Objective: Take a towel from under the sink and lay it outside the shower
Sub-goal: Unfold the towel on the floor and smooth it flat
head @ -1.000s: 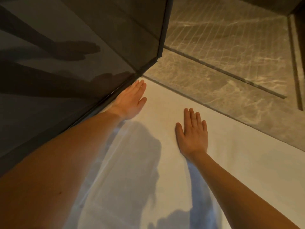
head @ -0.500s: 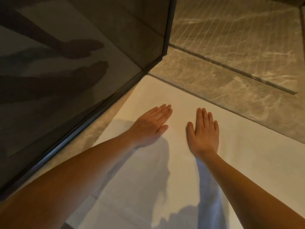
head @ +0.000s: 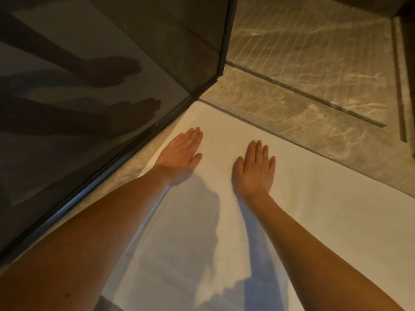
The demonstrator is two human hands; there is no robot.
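Both flat palms press the smooth white towel (head: 303, 198).

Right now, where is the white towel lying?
In the head view the white rectangular towel lies flat on the marble floor, its far corner near the dark glass shower panel, with the left hand and right hand flat on it.
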